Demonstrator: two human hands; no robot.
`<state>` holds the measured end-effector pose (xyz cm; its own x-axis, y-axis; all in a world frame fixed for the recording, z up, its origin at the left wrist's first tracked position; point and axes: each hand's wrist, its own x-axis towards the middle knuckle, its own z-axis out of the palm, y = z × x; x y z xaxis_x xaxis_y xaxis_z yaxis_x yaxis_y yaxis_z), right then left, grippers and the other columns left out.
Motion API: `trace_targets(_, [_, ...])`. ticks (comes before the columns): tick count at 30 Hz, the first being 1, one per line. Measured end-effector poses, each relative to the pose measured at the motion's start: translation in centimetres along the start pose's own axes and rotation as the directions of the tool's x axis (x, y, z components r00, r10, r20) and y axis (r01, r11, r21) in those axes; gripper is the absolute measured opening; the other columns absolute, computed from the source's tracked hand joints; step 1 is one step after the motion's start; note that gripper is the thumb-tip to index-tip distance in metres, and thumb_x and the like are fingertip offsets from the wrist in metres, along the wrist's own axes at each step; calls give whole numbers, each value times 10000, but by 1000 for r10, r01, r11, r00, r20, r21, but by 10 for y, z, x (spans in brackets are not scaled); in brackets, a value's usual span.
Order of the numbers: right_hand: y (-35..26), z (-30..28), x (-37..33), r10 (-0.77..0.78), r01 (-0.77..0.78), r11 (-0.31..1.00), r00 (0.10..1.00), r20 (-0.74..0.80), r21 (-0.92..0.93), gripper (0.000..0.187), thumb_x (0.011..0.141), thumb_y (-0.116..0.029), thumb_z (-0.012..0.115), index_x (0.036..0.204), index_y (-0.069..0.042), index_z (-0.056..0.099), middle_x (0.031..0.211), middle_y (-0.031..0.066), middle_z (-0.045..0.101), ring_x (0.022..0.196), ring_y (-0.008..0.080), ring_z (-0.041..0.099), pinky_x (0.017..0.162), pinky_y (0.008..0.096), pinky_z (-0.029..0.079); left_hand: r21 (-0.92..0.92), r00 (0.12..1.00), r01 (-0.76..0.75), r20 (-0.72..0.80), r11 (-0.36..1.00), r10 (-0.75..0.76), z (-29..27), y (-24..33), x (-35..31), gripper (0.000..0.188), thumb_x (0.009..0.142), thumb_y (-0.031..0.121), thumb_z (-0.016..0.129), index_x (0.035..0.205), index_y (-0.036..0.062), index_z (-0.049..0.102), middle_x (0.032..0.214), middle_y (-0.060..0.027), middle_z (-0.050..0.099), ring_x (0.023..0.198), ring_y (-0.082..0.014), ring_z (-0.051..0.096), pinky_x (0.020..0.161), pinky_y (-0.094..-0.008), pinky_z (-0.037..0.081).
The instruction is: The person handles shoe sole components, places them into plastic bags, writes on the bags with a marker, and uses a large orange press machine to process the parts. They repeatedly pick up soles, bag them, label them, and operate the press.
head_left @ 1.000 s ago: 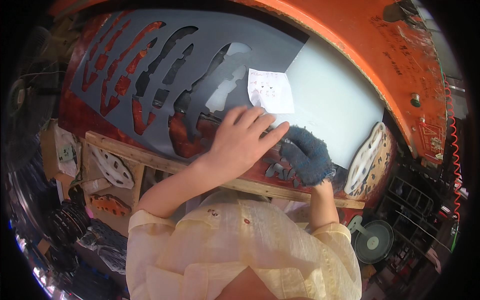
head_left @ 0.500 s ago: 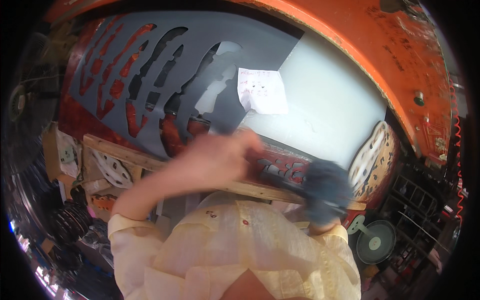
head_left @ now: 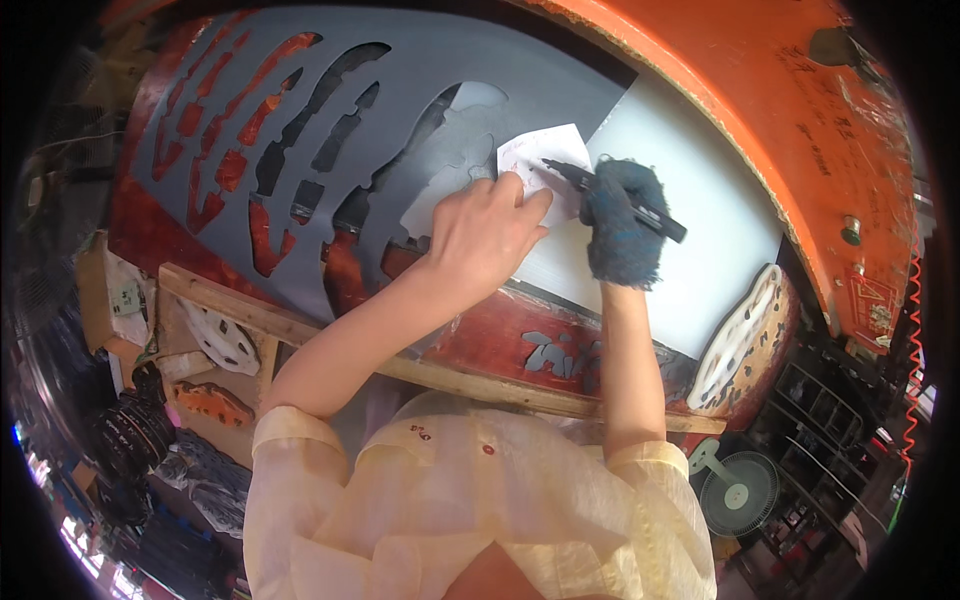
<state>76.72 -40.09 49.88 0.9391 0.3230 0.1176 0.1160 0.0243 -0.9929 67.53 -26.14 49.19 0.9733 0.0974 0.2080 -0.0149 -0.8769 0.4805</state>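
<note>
My left hand (head_left: 484, 232) lies flat on a small white paper slip (head_left: 545, 170), pressing it against a pale grey metal sheet (head_left: 690, 230). My right hand (head_left: 622, 225), in a dark blue fuzzy glove, grips a black marker (head_left: 615, 198) whose tip touches the slip. To the left lies a darker grey sheet (head_left: 400, 80) cut with long curved openings, with an orange-red surface showing through them.
A big orange curved rim (head_left: 760, 110) bounds the sheets above and right. A wooden rail (head_left: 470, 380) runs along the near side. A white cut-out panel (head_left: 738, 335) leans at right, a floor fan (head_left: 738, 492) below it. Clutter and cut panels sit at lower left (head_left: 215, 335).
Both hands have moved up from near the wooden rail to the paper slip. My right hand now holds the marker on the slip; my left hand holds the slip flat.
</note>
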Motion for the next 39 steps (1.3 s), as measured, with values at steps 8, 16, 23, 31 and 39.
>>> trace_targets(8, [14, 15, 6, -28, -2, 971, 992, -124, -237, 83, 862, -102, 636, 843, -29, 601, 743, 50, 614, 601, 108, 532, 560, 251, 429, -8, 998, -44, -45, 999, 44, 3, -5, -2, 403, 707, 193, 749, 1094, 160, 643, 860, -22, 518, 745, -198, 580, 588, -325, 517])
trace_targets(16, [19, 11, 11, -202, 170, 858, 979, -16, -485, 124, 865, -158, 649, 829, -39, 637, 759, 54, 613, 659, 151, 584, 656, 297, 489, -65, 998, -54, -47, 996, 51, -2, -5, -3, 410, 701, 212, 757, 1092, 157, 643, 868, -26, 516, 764, -201, 582, 599, -336, 518])
trace_targets(23, [21, -38, 17, 301, -132, 692, 946, -117, 710, 105, 863, -188, 630, 870, -92, 588, 641, 0, 491, 512, 131, 463, 507, 333, 447, -130, 988, -118, -111, 984, 104, -6, -8, -3, 204, 770, 163, 672, 973, 153, 688, 818, -14, 566, 688, -196, 610, 577, -339, 517])
trace_targets(31, [-7, -42, 30, 44, -249, 523, 963, 266, 815, 389, 878, -270, 614, 1185, -43, 540, 777, 53, 640, 502, 141, 446, 580, 342, 412, -67, 661, 305, -703, 950, -262, -77, -24, -120, 183, 738, 88, 706, 903, 168, 710, 837, -19, 584, 664, -199, 604, 542, -312, 484])
trace_targets(39, [-32, 49, -46, 77, -450, 595, 857, 510, 666, 430, 933, -394, 492, 1223, -78, 525, 933, 53, 637, 721, 189, 606, 614, 377, 497, 14, 227, 921, -834, 390, -504, -108, -89, -373, 146, 803, 104, 652, 919, 177, 704, 908, 12, 627, 790, -201, 615, 630, -318, 491])
